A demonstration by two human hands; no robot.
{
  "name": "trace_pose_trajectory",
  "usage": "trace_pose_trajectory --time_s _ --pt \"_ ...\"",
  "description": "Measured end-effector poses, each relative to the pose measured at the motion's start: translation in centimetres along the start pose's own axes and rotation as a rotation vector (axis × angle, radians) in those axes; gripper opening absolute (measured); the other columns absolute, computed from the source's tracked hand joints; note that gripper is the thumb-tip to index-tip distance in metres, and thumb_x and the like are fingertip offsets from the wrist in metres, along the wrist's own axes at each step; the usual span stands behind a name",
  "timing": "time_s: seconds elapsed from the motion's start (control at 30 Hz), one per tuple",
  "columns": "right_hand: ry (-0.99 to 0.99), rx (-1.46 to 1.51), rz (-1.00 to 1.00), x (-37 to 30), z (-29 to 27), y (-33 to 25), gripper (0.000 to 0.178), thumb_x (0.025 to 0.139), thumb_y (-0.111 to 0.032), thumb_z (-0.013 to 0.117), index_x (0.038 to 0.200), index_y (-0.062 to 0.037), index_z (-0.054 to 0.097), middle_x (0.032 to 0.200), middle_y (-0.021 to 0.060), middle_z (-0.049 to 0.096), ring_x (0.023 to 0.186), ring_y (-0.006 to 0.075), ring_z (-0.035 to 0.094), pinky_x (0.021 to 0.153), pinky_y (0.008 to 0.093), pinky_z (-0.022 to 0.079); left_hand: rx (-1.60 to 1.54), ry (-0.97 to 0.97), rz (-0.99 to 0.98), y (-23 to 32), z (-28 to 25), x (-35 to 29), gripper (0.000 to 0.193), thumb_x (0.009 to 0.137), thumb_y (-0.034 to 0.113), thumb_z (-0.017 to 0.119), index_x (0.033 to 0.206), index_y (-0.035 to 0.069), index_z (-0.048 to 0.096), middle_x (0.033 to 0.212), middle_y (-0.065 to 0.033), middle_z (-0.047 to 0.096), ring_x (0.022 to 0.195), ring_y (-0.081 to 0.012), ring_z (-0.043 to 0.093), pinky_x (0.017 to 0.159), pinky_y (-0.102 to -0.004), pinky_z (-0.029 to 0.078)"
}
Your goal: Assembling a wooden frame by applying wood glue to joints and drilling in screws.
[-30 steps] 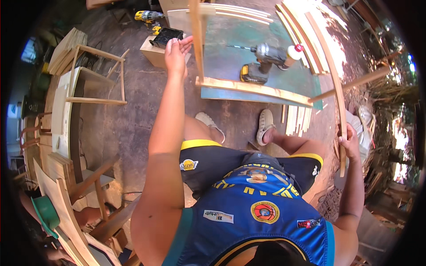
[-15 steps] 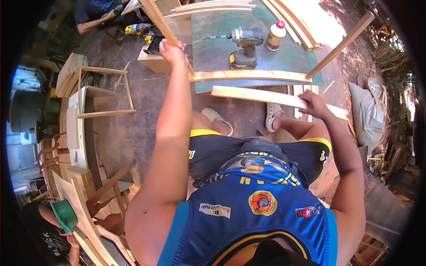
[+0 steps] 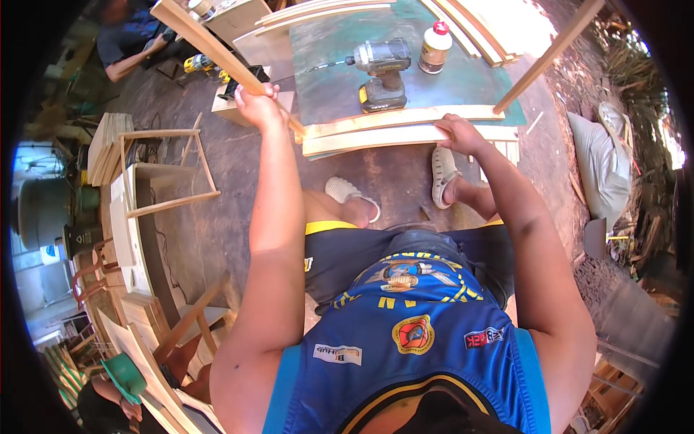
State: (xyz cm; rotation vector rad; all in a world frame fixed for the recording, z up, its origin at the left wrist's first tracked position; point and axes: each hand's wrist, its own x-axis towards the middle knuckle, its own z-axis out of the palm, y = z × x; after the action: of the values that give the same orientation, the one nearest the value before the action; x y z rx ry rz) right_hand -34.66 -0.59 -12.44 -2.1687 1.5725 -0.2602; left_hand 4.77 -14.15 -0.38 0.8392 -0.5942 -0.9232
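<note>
Pale wood is filling the left hand, its fingers curling around a leaning post. The right hand is pinching the far edge of a slat, fingers almost together, the slat running along the near edge of the green counter. Both pieces are looking light and stiff, probably steadiest gripped mid-length. Leftward, a wooden frame is standing; the counter is carrying a drill and bottle; rightward, a sack is slumping.
</note>
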Motion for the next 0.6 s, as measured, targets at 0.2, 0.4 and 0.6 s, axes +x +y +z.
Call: trace_pose_trajectory --time_s 0.2,0.4,0.6 --pt "0.035 -0.012 -0.015 2.4 -0.9 0.8 0.058 0.065 -0.020 0.081 0.116 -0.0054 0.059 0.103 0.0142 0.056 0.104 0.0326 0.052 0.090 0.0400 0.043 -0.012 -0.006 -0.004 -0.2 0.4 -0.3 0.015 0.098 0.021 0.033 0.091 0.009 0.039 0.057 -0.0032 0.040 0.047 -0.0128 0.040 0.052 -0.0305 0.044" --pt "0.014 -0.004 0.021 4.7 -1.3 1.7 0.055 0.066 -0.023 0.080 0.116 -0.0076 0.061 0.104 0.0137 0.058 0.108 0.0311 0.052 0.093 0.0403 0.042 0.003 -0.020 0.024 -1.1 1.3 1.3 0.012 0.097 0.019 0.036 0.095 0.009 0.041 0.059 -0.0026 0.039 0.047 -0.0126 0.041 0.051 -0.0315 0.045" --pt "0.053 -0.054 -0.009 3.2 0.4 1.4 0.060 0.065 -0.029 0.080 0.120 -0.0124 0.061 0.118 0.0106 0.057 0.118 0.0300 0.048 0.095 0.0437 0.040 0.106 -0.094 -0.006 -1.4 0.5 2.1 0.004 0.092 0.009 0.041 0.093 0.006 0.044 0.058 -0.0051 0.044 0.047 -0.0145 0.040 0.059 -0.0355 0.050"
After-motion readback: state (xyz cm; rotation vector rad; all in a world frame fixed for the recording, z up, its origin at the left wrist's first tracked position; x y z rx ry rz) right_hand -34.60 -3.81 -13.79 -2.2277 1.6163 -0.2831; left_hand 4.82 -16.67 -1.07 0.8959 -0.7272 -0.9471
